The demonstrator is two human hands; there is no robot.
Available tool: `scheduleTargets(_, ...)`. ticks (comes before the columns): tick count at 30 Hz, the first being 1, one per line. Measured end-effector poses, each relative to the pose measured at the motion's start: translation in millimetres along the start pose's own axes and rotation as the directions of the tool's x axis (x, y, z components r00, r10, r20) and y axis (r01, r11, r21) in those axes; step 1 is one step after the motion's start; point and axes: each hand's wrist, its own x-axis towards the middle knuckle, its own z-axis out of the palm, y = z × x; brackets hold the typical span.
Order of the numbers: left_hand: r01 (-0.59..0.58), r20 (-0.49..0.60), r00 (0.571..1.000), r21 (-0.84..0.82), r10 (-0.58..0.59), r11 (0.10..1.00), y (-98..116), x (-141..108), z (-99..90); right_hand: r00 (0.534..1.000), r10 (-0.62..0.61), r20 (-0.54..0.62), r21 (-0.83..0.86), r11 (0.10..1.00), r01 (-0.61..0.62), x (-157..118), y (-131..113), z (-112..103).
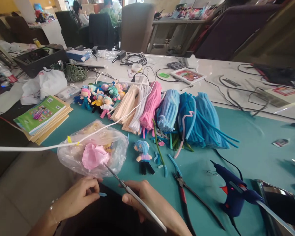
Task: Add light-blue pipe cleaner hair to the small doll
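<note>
My right hand is closed around a long thin tool with a pale handle and a metal tip, which reaches over a pink cloth piece. That piece lies on a clear plastic bag. My left hand is below the bag, its fingers pinched on a small light-blue piece. A small doll with blue hair, a lilac top and black legs lies on the green mat, right of the bag.
Bundles of coloured pipe cleaners lie behind the doll, with several small dolls to their left. Pliers and a blue glue gun are on the right. A white cable crosses above the bag.
</note>
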Motion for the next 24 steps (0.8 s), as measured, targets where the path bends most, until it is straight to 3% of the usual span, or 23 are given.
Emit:
scheduleTargets(4,-0.062,-0.082,0.994,0.133,0.074,0.989,-2.2,-2.5,0.8,0.998,0.021,-0.052,-0.074,0.997,-0.024,11.2,-8.6,5.3)
scheduleTargets(7,-0.175,-0.129,0.97,0.229,0.208,0.958,-6.7,-2.9,0.7,0.997,0.021,-0.078,-0.142,0.989,-0.032,18.2,-15.1,7.7)
scheduleTargets(11,-0.375,-0.143,0.884,0.349,0.444,0.859,-13.3,3.0,-2.4,0.996,0.062,-0.06,-0.195,0.978,-0.073,23.6,-20.0,6.4)
scheduleTargets(14,-0.458,-0.104,0.834,0.42,0.543,0.784,-14.1,13.5,-5.2,0.995,0.091,-0.04,-0.198,0.975,-0.097,28.4,-19.8,4.3)
scheduleTargets(20,-0.454,-0.03,0.832,0.539,0.554,0.709,-15.4,33.6,-2.0,0.989,0.15,0.003,-0.146,0.978,-0.148,34.2,-11.0,1.8)
scheduleTargets(24,-0.41,-0.048,0.856,0.546,0.516,0.731,-18.2,40.2,2.6,0.985,0.17,0.013,-0.115,0.979,-0.167,22.5,-4.4,-4.3)
